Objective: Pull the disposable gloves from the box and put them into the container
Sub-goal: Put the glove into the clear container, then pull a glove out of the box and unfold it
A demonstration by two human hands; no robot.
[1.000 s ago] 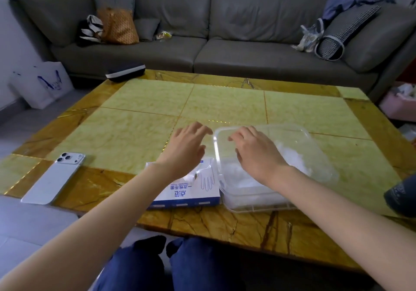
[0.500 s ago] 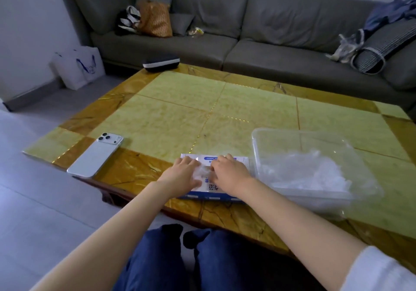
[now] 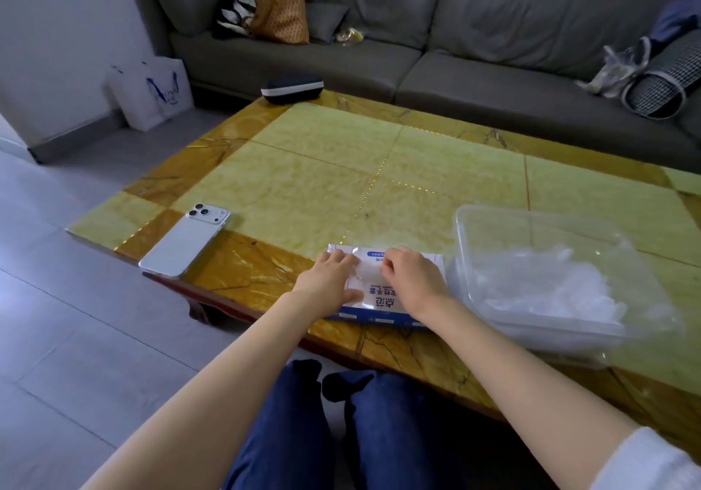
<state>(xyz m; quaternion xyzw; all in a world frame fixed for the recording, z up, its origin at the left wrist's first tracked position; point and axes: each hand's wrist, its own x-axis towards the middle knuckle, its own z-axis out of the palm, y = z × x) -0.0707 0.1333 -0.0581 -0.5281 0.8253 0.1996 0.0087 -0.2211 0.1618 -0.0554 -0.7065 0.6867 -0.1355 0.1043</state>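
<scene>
A flat white and blue glove box (image 3: 379,300) lies near the table's front edge. My left hand (image 3: 328,281) rests flat on the box's left side, pressing it down. My right hand (image 3: 411,281) sits on the box's right side with its fingertips pinched on a thin clear glove (image 3: 366,271) at the box's opening. To the right of the box stands a clear plastic container (image 3: 493,220) with a crumpled heap of clear gloves (image 3: 550,288) inside.
A white phone (image 3: 184,245) lies face down at the table's left front corner. A dark case (image 3: 292,88) sits at the far left edge. A grey sofa with bags runs behind the yellow marble table (image 3: 341,171). My knees are below the front edge.
My right hand left the container and came to the box beside my left hand. Both hands have settled on the box top, and the view has swung left.
</scene>
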